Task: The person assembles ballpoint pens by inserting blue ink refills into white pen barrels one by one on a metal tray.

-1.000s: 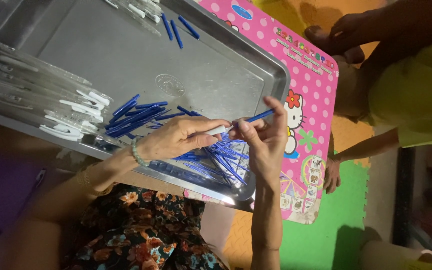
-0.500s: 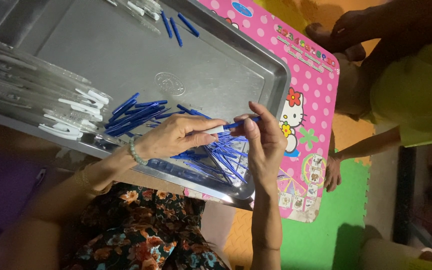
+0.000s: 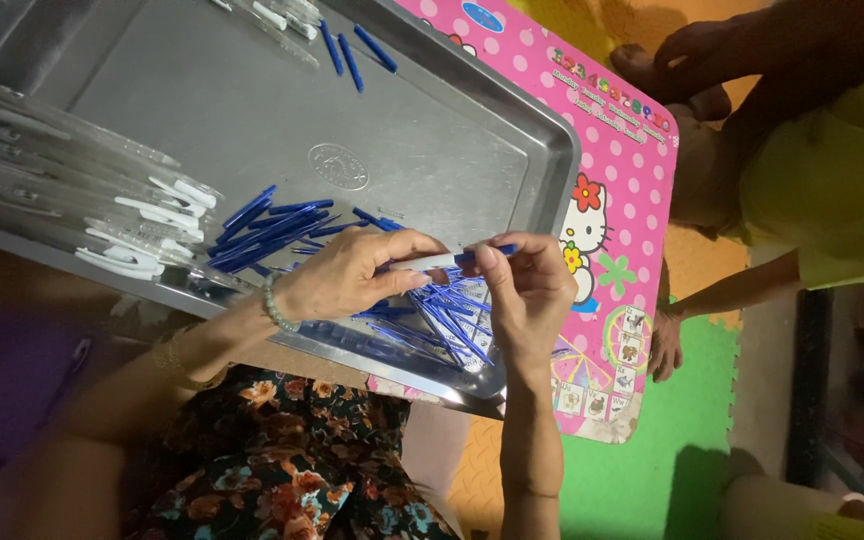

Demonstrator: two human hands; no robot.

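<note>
**Pen held between both hands above the steel tray**

Since the earlier frames our right hand (image 3: 527,290) has closed its fingertips onto the blue end of the pen (image 3: 447,260), where a second ago they stood a little apart from it; our left hand (image 3: 352,275) has hardly shifted.

Going from left to right, we first see a row of clear pen barrels with white caps (image 3: 102,215) lying along the left side of the metal tray (image 3: 252,110). Next comes a loose heap of blue refills (image 3: 267,230), fanned out on the tray floor. Our left hand comes after that, wrist ringed by a bead bracelet (image 3: 274,302), fingers closed on the pale barrel of the pen. The pen lies almost level, its long axis running left to right, directly between the two hands and just above the tray's near edge. Our right hand pinches its blue tip, forearm rising from below. Both hands touch the pen; neither is nearer. More blue refills (image 3: 442,315) lie scattered under it. Beyond the tray's right rim shows the pink dotted tabletop (image 3: 617,150), and further right another person in yellow (image 3: 832,190).
</note>
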